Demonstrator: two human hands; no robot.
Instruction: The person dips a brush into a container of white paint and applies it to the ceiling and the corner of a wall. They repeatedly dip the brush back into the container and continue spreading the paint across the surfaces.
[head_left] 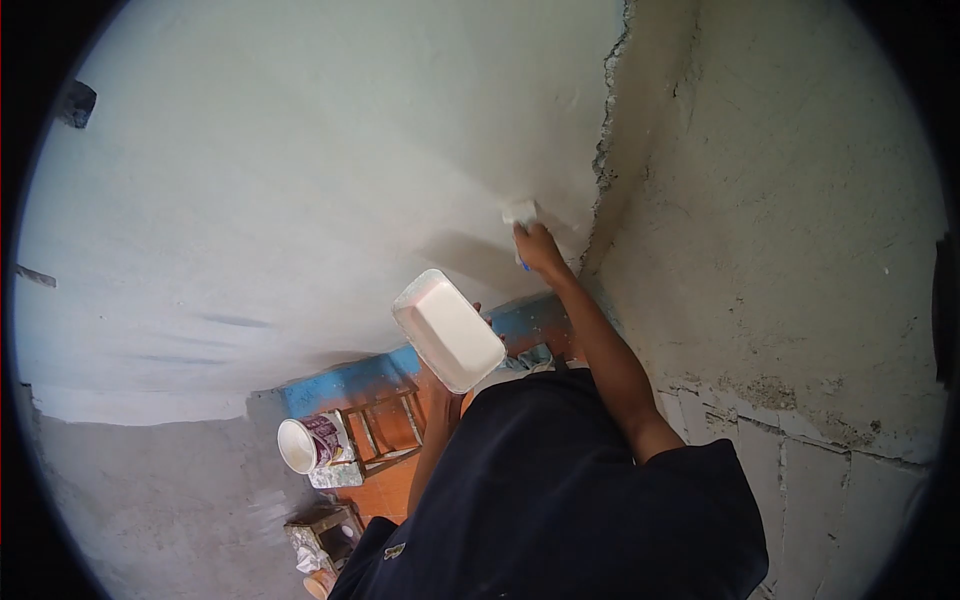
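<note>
My right hand [540, 248] is closed around a paintbrush [520, 212], its broad white head against the pale wall [330, 150] near the corner. A bit of blue shows at the handle's lower end. A white rectangular tray [455, 330] with sloping sides tilts in front of my body. My left hand [482, 312] grips it from behind and below; only some fingertips show past its edge, and the rest is hidden. White material coats the tray's inside, though its depth is hard to make out.
A ragged plaster edge [606, 120] runs down the corner beside the rough right wall [790, 220]. Below left, a white bucket [298, 446] sits by a wooden ladder [375, 435]. A stained stool [330, 530] stands lower, on the orange floor [385, 495].
</note>
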